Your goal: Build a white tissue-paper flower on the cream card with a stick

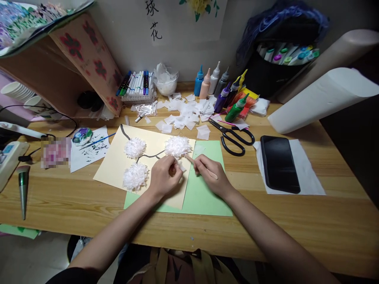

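On a cream sheet (pixel 115 167) are three fluffy white paper flowers, one at upper right (pixel 178 146), one at upper left (pixel 135 148) and one below it (pixel 135 176), with dark painted stems between them. My left hand (pixel 166 175) rests on the sheet just under the upper right flower, fingers pinched on a small white paper piece (pixel 182 167). My right hand (pixel 210 173) is closed round a thin wooden stick (pixel 190 159), whose tip points at that flower's lower edge. A green sheet (pixel 204 201) lies beneath the cream one.
White paper squares (pixel 185 112) are scattered behind the sheets. Black scissors (pixel 232 138) and a phone (pixel 280 163) lie to the right. Paint bottles (pixel 204 85), markers (pixel 137 83) and a paper roll (pixel 319 100) line the back. A brush (pixel 23 193) is at far left.
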The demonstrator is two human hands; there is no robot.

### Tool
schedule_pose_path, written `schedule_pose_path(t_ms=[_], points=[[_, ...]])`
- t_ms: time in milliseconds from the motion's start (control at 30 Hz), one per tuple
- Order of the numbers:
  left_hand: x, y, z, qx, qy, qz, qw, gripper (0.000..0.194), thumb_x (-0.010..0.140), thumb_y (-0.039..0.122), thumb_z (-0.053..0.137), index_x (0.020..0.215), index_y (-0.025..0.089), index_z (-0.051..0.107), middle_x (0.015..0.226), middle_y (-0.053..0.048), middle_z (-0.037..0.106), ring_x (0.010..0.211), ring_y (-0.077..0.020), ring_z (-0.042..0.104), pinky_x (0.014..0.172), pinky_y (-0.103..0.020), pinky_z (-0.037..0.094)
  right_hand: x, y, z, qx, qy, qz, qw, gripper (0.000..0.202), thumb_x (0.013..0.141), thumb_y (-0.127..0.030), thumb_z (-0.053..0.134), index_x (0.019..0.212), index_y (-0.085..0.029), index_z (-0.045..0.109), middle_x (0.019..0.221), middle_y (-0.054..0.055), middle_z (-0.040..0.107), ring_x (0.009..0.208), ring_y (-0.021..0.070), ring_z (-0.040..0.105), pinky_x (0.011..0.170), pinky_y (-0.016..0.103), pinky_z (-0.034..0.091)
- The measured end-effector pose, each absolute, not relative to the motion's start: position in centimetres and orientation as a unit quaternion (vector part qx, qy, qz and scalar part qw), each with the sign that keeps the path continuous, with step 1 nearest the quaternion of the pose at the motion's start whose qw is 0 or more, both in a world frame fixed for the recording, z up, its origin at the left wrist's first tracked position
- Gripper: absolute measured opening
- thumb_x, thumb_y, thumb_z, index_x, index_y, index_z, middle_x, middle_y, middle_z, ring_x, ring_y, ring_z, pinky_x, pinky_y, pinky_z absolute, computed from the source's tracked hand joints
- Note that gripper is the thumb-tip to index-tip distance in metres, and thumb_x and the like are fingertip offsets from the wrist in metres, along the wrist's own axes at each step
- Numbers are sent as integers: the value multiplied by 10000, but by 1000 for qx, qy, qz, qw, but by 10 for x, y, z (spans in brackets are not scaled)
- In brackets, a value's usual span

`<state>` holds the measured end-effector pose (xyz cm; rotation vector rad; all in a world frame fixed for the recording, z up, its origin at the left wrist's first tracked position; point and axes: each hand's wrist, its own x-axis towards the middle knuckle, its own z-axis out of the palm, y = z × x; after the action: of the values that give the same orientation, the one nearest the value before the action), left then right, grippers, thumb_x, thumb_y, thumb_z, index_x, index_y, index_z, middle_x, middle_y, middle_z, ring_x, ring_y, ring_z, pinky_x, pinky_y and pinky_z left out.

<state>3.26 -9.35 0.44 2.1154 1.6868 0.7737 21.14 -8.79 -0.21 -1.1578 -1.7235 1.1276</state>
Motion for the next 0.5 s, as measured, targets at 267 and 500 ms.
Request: schedule_pose_path(t_ms=[267,500], points=[[30,-92,11,736,564,324,187,167,831,221,471,677,205,408,628,12,454,608,-136,435,579,-274,364,216,-91,-3,-475,-621,403,476,362,949,-356,346,670,-193,509,570,-20,485,517,103,470,522,240,369],[46,-74,23,771,543,276,186,119,857,264,513,769,195,554,799,-38,543,779,-174,489,708,-319,401,224,-93,-6,-481,-540,340,601,448,950,-383,279,588,-209,477,496,-7,451,460,127,412,469,278,318]])
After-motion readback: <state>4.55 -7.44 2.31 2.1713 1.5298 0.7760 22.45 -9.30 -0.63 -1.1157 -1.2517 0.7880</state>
